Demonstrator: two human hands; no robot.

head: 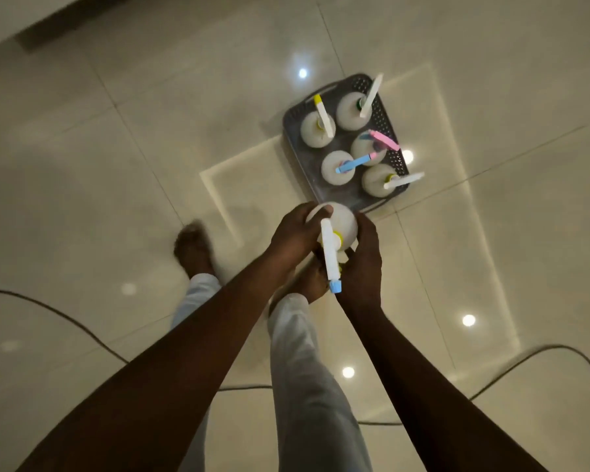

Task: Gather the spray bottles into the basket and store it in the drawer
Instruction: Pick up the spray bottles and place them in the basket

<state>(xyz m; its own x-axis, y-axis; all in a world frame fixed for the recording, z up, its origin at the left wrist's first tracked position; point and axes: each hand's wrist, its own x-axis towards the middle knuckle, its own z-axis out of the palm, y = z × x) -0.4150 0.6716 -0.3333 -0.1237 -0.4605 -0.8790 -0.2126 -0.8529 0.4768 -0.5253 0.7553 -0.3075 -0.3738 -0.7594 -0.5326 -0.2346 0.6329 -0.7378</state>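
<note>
Now both hands grasp one white spray bottle (341, 229) above the floor (99, 165): left hand (295, 233), right hand (363, 264). Just beyond, the grey basket (295, 114) holds five bottles.

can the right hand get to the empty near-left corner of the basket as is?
Probably not yet. The right hand and left hand both hold a spray bottle short of the grey basket. That corner looks open, with nothing between.
</note>
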